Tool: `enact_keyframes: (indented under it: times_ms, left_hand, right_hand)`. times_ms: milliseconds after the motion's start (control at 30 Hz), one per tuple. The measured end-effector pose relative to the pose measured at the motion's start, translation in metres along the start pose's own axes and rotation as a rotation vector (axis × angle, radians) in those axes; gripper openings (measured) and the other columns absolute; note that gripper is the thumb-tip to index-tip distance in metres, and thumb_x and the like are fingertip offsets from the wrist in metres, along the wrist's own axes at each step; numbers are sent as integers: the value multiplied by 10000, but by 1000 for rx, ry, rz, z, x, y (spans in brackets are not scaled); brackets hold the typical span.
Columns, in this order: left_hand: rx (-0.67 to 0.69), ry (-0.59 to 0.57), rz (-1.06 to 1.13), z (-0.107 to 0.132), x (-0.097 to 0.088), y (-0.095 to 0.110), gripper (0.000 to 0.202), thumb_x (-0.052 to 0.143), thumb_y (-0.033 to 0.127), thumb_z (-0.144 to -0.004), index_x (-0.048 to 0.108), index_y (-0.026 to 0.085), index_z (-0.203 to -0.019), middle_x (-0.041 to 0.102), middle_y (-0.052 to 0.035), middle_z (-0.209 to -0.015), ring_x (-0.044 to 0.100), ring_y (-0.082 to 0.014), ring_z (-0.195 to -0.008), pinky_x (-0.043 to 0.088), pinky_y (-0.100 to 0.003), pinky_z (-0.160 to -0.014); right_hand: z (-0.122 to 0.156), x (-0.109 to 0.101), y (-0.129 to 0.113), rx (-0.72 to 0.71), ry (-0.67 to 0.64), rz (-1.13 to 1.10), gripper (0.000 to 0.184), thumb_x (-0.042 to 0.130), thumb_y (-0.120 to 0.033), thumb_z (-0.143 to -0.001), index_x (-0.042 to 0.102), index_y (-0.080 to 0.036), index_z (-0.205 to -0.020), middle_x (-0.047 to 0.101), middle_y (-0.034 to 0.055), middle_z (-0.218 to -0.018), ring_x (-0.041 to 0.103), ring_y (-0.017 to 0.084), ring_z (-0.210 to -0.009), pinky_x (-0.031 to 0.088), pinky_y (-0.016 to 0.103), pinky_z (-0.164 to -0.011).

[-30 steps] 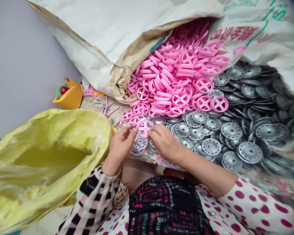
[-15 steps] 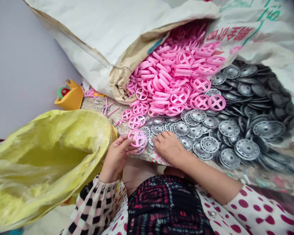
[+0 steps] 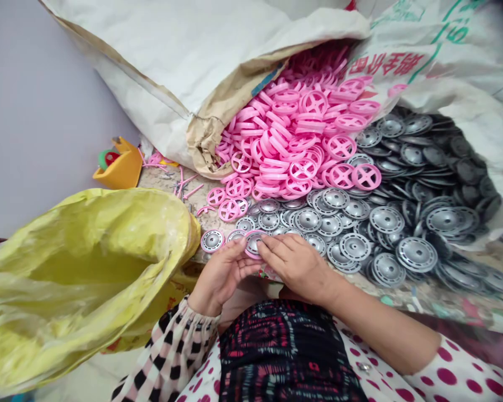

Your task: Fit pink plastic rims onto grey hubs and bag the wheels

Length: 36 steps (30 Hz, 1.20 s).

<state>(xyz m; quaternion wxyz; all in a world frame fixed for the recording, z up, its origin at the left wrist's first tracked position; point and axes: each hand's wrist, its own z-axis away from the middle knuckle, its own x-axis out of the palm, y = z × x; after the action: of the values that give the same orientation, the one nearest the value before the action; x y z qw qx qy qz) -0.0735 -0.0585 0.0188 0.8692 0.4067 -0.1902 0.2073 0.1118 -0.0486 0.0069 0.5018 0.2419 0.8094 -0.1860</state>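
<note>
A yellow plastic sack [image 3: 67,285] gapes open at far left, its rim just beside the person's left hand [image 3: 222,273], which emerges from a black-and-white checked sleeve [image 3: 171,346]. Well beyond the hands, against a pale wall [image 3: 37,111], sit an orange-yellow plastic holder [image 3: 117,170] and a green-and-red plastic piece [image 3: 104,158], with loose pink plastic runners [image 3: 191,191] nearer the grip on a worn work surface [image 3: 163,180]. A silver disc in a pink ring [image 3: 212,241] lies just left of the hands. At centre, the hands work close together in a narrow grip, the left hand's fingers and the right hand [image 3: 297,265] closing from either side on a pink-rimmed wheel [image 3: 254,244] with a silver face, held just above a dark patterned lap [image 3: 289,357]. Directly beyond the grip, a heap of pink spoked wheels [image 3: 293,134] spills from the mouth of a white woven sack [image 3: 151,72]. To the right of the hands spreads a larger drift of silver discs [image 3: 385,220], darkening toward the folds of a printed woven sack [image 3: 452,50] with red characters and green lettering. A red-spotted white sleeve [image 3: 456,374] runs in from the lower right to the right hand.
</note>
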Motion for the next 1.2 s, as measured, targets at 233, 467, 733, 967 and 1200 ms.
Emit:
enact_keyframes:
  times_ms: [233, 467, 733, 967, 1200]
  left_hand:
    - [67, -71, -33, -2, 4, -11, 204, 696, 200, -768, 548, 157, -901, 666, -27, -837, 668, -143, -678, 580, -287, -652]
    - [108, -245, -260, 5, 17, -20, 371, 711, 338, -764, 528, 190, -1051, 661, -36, -911, 674, -164, -738, 562, -305, -687]
    - [201, -166, -477, 5, 19, -38, 389, 740, 175, -649, 461, 195, -920, 586, 35, -721, 549, -99, -581, 446, -197, -519]
    - [373, -68, -660, -2, -11, -2, 411, 709, 265, -695, 551, 191, -1066, 647, -21, -880, 588, -140, -689, 478, -239, -601]
    - [578, 427, -1465, -24, -51, 60, 440, 470, 232, -866, 537, 156, -1294, 623, -130, -1215, 561, -276, -1137, 410, -423, -997]
  right_hand:
    - [3, -6, 0, 325, 163, -510, 298, 499, -254, -932, 594, -196, -1208, 639, 106, -1196, 540, 215, -1152, 425, 427, -993]
    - [4, -15, 10, 803, 53, -1129, 305, 613, -316, -821, 602, -205, -1105, 672, 46, -964, 622, 181, -839, 510, 342, -760]
    - [14, 3, -14, 925, 143, -1248, 232, 604, -301, -769, 604, -220, -986, 649, 12, -851, 598, 170, -762, 482, 307, -694]
    - [7, 12, -6, 771, 0, -1041, 297, 552, -344, -857, 614, -198, -1109, 626, 39, -893, 576, 167, -759, 474, 308, -688]
    - [-28, 18, 20, 416, -221, -238, 272, 430, -228, -945, 676, -184, -1052, 631, 89, -941, 498, 224, -884, 399, 365, -814]
